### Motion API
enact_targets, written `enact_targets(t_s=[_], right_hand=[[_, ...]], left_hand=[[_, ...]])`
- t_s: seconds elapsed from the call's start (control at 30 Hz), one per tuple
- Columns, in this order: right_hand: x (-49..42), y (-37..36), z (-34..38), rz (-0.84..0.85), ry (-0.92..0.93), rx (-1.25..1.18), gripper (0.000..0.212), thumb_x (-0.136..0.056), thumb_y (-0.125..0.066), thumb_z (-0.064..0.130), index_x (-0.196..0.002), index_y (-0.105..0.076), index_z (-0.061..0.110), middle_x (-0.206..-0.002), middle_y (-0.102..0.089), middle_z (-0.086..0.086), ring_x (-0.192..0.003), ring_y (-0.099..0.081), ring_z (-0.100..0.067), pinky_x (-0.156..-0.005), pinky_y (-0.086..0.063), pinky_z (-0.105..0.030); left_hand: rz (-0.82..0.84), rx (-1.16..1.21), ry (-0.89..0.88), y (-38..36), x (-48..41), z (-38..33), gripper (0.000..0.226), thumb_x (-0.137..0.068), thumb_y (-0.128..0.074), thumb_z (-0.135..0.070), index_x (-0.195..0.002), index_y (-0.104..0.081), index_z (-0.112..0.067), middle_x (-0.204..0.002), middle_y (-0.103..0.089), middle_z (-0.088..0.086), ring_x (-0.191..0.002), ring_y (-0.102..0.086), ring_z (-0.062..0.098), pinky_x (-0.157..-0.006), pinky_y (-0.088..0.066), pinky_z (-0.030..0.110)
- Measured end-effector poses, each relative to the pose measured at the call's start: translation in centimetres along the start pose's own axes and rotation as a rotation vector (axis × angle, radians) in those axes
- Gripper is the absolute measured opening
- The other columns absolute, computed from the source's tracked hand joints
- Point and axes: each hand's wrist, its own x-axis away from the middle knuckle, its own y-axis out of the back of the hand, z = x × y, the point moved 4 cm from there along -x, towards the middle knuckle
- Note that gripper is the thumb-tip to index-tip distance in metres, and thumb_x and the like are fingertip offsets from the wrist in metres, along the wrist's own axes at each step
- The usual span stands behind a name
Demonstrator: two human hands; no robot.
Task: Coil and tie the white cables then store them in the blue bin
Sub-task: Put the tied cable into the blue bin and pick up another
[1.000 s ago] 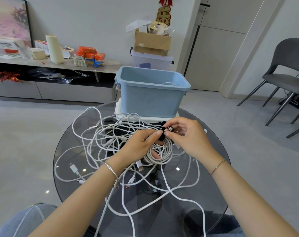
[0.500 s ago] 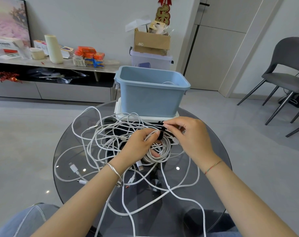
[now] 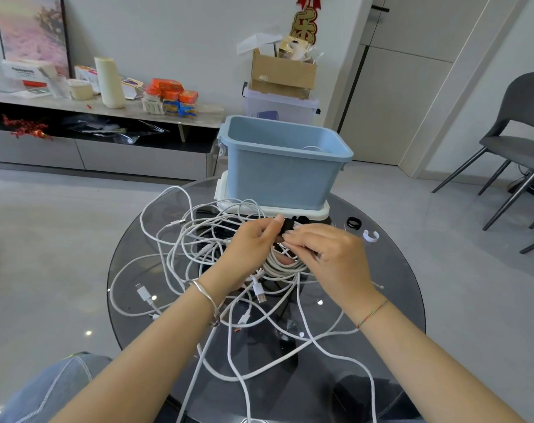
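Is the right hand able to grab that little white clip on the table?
Probably yes: the white clip lies in the open just beside the right hand, nothing between. But that hand is busy pinching the black tie.

two hands (image 3: 250, 250) (image 3: 331, 259), one blue bin (image 3: 278, 181)

Cardboard box (image 3: 282, 76) is stacked on a clear lidded tub (image 3: 279, 106) against the wall. Grey chair (image 3: 522, 138) is seen at right. Orange packets (image 3: 171, 90) are laid on the sideboard (image 3: 131, 112).
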Motion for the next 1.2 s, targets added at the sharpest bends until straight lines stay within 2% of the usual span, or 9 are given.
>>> enact_targets(t_s=[0.13, 0.23, 0.37, 0.47, 0.6, 0.8, 0.97, 1.07, 1.2], right_hand=[[-0.1, -0.2, -0.1, 0.066, 0.055, 0.07, 0.019, -0.086, -0.063, 0.027, -0.088, -0.077, 0.015, -0.089, -0.075, 0.005, -0.089, -0.069, -0.011, -0.082, -0.052, -0.023], [-0.2, 0.1, -0.3, 0.098, -0.102, -0.092, 0.018, -0.09, -0.061, 0.027, -0.095, -0.076, 0.018, -0.095, -0.073, 0.009, -0.094, -0.065, -0.004, -0.085, -0.05, -0.021], [-0.4, 0.4, -2.1, 0.078, -0.381, -0.254, 0.017, -0.084, -0.07, 0.02, -0.1, -0.073, 0.022, -0.104, -0.069, 0.014, -0.101, -0.061, -0.001, -0.091, -0.048, -0.022], [-0.2, 0.1, -3.0, 0.18, -0.53, -0.315, 0.021, -0.08, -0.074, 0.021, -0.101, -0.073, 0.023, -0.099, -0.071, 0.013, -0.096, -0.064, -0.002, -0.09, -0.052, -0.029], [-0.2, 0.1, -2.9, 0.244, -0.586, -0.412, 0.026, -0.076, -0.077, 0.017, -0.098, -0.072, 0.029, -0.095, -0.071, 0.014, -0.093, -0.066, -0.003, -0.091, -0.052, -0.029], [-0.3, 0.2, -3.1, 0.234, -0.562, -0.295, 0.025, -0.073, -0.08, 0.02, -0.09, -0.07, 0.035, -0.088, -0.071, 0.016, -0.086, -0.065, -0.008, -0.082, -0.055, -0.034], [-2.0, 0.7, -3.0, 0.146, -0.523, -0.209, 0.02, -0.071, -0.082, 0.023, -0.085, -0.067, 0.02, -0.08, -0.069, 0.013, -0.074, -0.063, -0.001, -0.07, -0.05, -0.017], [-3.7, 1.3, -3.5, 0.087, -0.485, -0.171, 0.02, -0.074, -0.08, 0.023, -0.087, -0.068, 0.015, -0.081, -0.071, 0.009, -0.074, -0.065, -0.005, -0.07, -0.053, -0.024], [-7.5, 2.9, -4.9, 0.039, -0.401, -0.064, 0.015, -0.077, -0.076, 0.017, -0.084, -0.064, 0.013, -0.074, -0.069, 0.004, -0.066, -0.064, -0.013, -0.062, -0.052, -0.03]], left_hand=[[-0.005, -0.003, 0.003, 0.3, -0.1, 0.2, 0.034, -0.1, -0.046, -0.03, -0.085, -0.068, -0.008, -0.081, -0.071, 0.013, -0.07, -0.066, 0.017, -0.069, -0.053, 0.028], [-0.001, 0.001, 0.018, 0.3, -0.5, 0.6, 0.038, -0.096, -0.049, -0.041, -0.089, -0.07, -0.01, -0.085, -0.067, 0.013, -0.078, -0.059, 0.021, -0.081, -0.048, 0.037], [0.058, -0.057, 0.049, -0.3, -0.4, 0.9, 0.049, -0.095, -0.048, -0.047, -0.093, -0.063, 0.0, -0.081, -0.054, 0.006, -0.073, -0.053, 0.023, -0.061, -0.045, 0.026], [0.103, -0.109, 0.076, -0.6, -0.4, 1.3, 0.052, -0.098, -0.045, -0.04, -0.1, -0.053, 0.012, -0.078, -0.043, 0.009, -0.064, -0.066, 0.023, -0.037, -0.021, 0.012], [0.08, -0.053, 0.099, -0.6, -0.3, 1.1, 0.04, -0.099, -0.046, -0.035, -0.089, -0.058, 0.001, -0.067, -0.048, 0.009, -0.068, -0.061, 0.027, -0.034, -0.023, 0.009], [0.08, -0.057, 0.159, -0.8, -0.3, 0.2, 0.033, -0.098, -0.049, -0.037, -0.088, -0.062, -0.008, -0.084, -0.073, 0.005, -0.061, -0.07, 0.015, -0.034, -0.021, 0.012], [0.095, -0.132, 0.141, -0.4, -1.5, -2.3, 0.056, -0.09, -0.055, -0.051, -0.096, -0.064, 0.004, -0.086, -0.064, 0.036, -0.072, -0.072, 0.03, -0.059, -0.034, 0.029], [0.106, -0.145, 0.124, 0.3, -2.5, -4.7, 0.04, -0.094, -0.054, -0.041, -0.092, -0.068, -0.004, -0.071, -0.069, 0.016, -0.065, -0.069, 0.022, -0.051, -0.047, 0.023], [0.163, -0.032, 0.098, 1.2, -4.3, -8.0, 0.032, -0.095, -0.055, -0.026, -0.11, -0.065, 0.001, -0.095, -0.068, 0.014, -0.082, -0.071, 0.018, -0.076, -0.057, 0.022]])
